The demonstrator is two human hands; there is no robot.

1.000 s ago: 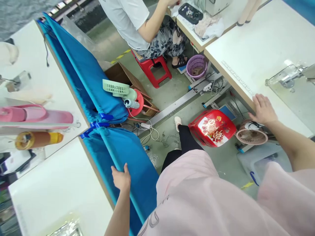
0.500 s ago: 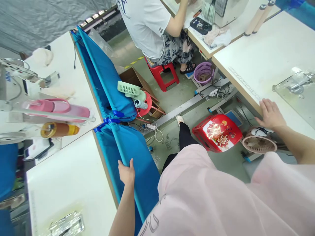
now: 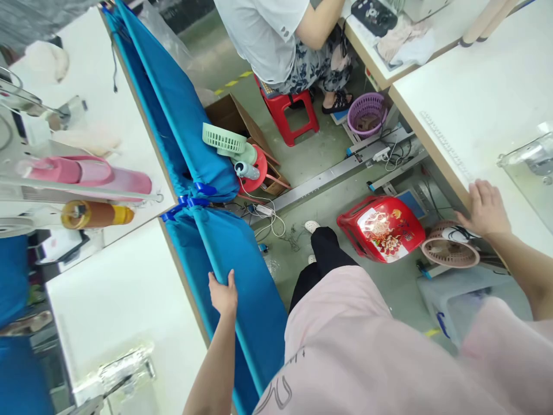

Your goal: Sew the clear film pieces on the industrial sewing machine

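My left hand (image 3: 223,294) is closed over the padded rail (image 3: 212,252) of a blue cloth trough (image 3: 254,276), thumb on one side and fingers on the other. The trough hangs along the edge of the white table (image 3: 129,300) on the left. My right hand (image 3: 487,208) lies open on the edge of the white sewing table (image 3: 479,109) on the right, fingers over the top, holding nothing. Below it, on the floor side, are a red stool (image 3: 384,229) with a flowered top and a pinkish-brown basket (image 3: 451,253).
A person in a white shirt (image 3: 276,46) sits on a red stool (image 3: 289,115) ahead, beside a purple basket (image 3: 367,114). A metal floor beam (image 3: 319,180) and white cables (image 3: 272,216) cross the aisle. A green fan (image 3: 223,138) stands near a cardboard box (image 3: 242,115).
The view has shifted forward, and both of my feet now show in the aisle. My hands stay on the rail and the table edge. More of a translucent bin shows at lower right.
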